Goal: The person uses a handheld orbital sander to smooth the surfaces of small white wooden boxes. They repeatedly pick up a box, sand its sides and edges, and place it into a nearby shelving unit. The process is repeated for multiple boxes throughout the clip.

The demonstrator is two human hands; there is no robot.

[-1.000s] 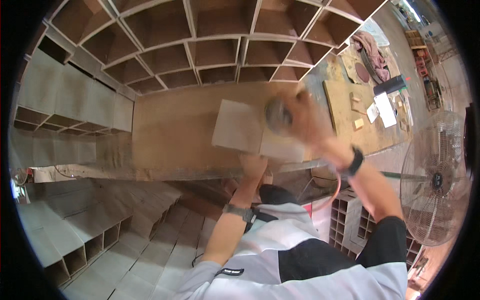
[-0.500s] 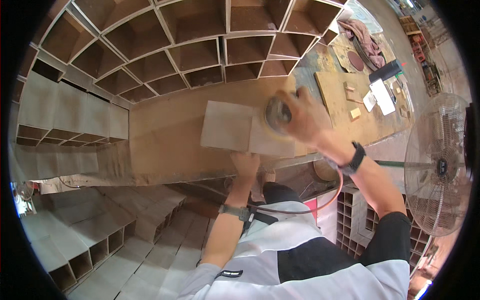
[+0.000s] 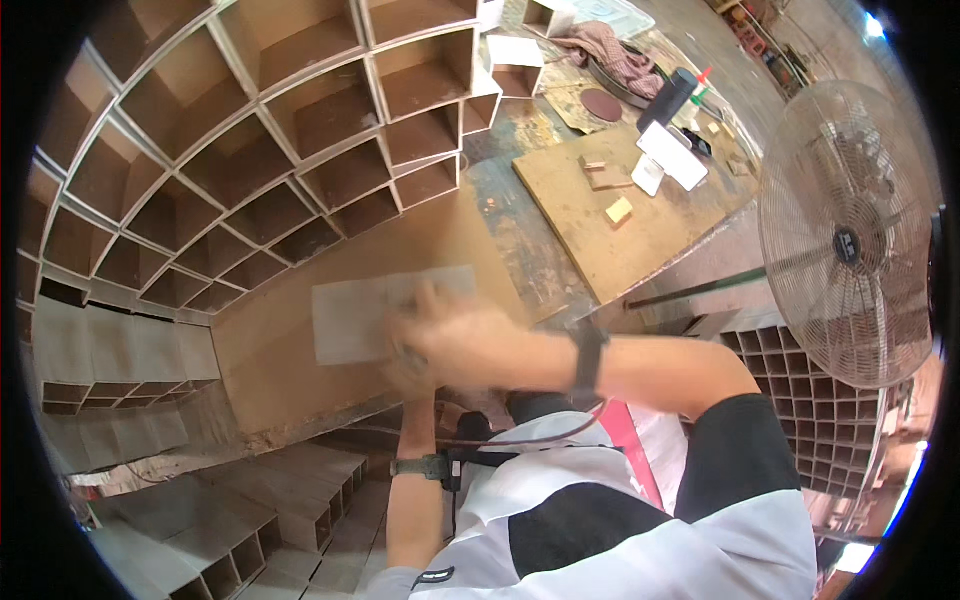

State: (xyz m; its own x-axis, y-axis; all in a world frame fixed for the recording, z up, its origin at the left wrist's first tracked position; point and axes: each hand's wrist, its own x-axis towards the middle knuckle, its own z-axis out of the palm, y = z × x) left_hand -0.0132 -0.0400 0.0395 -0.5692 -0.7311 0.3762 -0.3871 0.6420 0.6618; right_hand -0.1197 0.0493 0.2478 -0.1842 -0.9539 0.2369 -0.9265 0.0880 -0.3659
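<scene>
A pale box-like wooden piece [image 3: 350, 322] lies on the brown board top, its right part covered by my arm. My right hand [image 3: 455, 335], smeared by motion, is closed around a round hand-held sander [image 3: 405, 365] at the piece's near side. Most of the sander is hidden under the fingers. A reddish-brown hose [image 3: 560, 430] runs in front of my body toward that hand. My left hand [image 3: 420, 398] is behind the right one at the near edge of the piece; its fingers are hidden.
Stacked open wooden boxes [image 3: 330, 110] wall off the far left, with more pale boxes [image 3: 130, 350] at left. A raised board [image 3: 570, 235] at right carries a phone [image 3: 672, 155], a yellow block [image 3: 619, 210] and small wood pieces. A caged fan [image 3: 848, 245] stands at right.
My right hand has swept left and nearer with the sander, now over the near side of the pale piece and covering my left hand. The whole view has turned toward the right.
</scene>
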